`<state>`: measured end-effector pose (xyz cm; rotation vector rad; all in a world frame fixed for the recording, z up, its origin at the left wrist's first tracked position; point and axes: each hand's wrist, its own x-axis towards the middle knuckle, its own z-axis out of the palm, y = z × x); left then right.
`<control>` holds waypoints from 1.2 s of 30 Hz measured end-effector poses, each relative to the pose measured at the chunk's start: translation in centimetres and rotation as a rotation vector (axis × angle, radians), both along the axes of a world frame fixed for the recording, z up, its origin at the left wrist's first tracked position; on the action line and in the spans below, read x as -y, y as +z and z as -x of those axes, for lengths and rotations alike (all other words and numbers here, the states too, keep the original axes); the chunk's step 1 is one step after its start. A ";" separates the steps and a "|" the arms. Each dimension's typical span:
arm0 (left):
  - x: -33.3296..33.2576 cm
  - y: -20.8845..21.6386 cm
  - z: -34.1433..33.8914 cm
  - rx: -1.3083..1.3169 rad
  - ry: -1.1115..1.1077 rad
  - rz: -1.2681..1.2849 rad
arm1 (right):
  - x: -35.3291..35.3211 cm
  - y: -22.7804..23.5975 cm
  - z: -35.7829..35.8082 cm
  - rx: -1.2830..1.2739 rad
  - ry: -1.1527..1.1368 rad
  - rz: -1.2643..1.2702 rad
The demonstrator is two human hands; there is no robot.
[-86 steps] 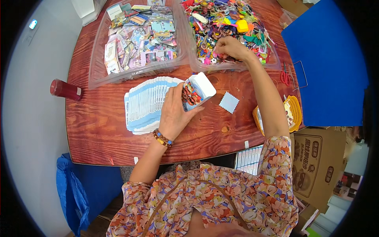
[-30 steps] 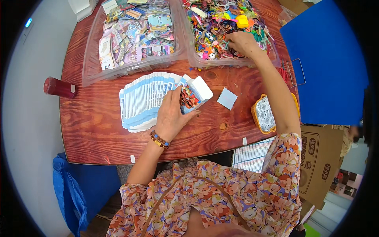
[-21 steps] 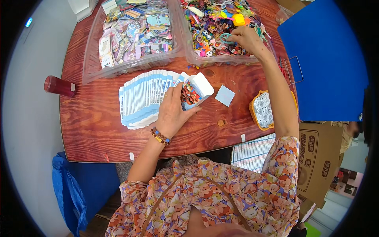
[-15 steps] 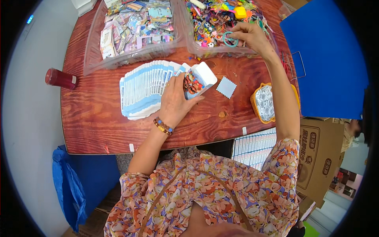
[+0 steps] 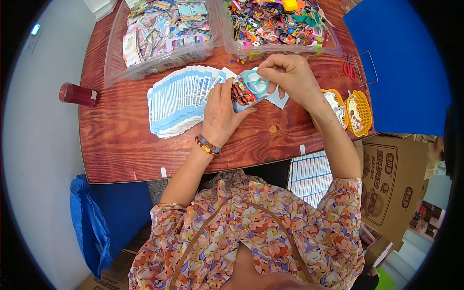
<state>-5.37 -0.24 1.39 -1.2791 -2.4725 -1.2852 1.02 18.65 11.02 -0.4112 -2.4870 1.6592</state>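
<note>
A small open blue-and-white box (image 5: 241,92) is held tilted in the left hand (image 5: 220,113), the fingers (image 5: 227,89) wrapped round its left side and its mouth, showing small dark and red pieces inside, turned up and to the right. A teal ring (image 5: 256,82) is pinched between thumb and fingertips of the right hand (image 5: 290,79), right at the box's mouth and touching its upper edge. Both hands are closed on their things above the wooden bench (image 5: 116,140). Just left of the box, a fanned row of flat blue-and-white cards (image 5: 179,99) is spread on the bench. At the far edge, two clear trays (image 5: 159,60) of mixed colourful trinkets are set.
</note>
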 end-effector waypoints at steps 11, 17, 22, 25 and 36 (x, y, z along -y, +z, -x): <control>0.7 -0.3 0.0 0.076 -0.111 -0.118 | -0.2 1.8 -1.7 -0.094 0.074 0.179; 0.5 -0.1 -0.1 0.034 -0.115 -0.085 | 0.9 1.5 -2.2 -0.131 0.063 -0.155; 0.3 0.4 -0.7 -0.016 -0.084 0.005 | 0.4 0.2 -2.0 -0.096 0.068 -0.342; 0.6 0.7 -0.8 -0.020 -0.065 0.050 | 0.6 0.2 -2.1 -0.132 0.063 -0.422; 0.5 0.5 -0.5 -0.009 -0.073 0.076 | 1.2 -0.4 -1.4 -0.189 0.108 -0.553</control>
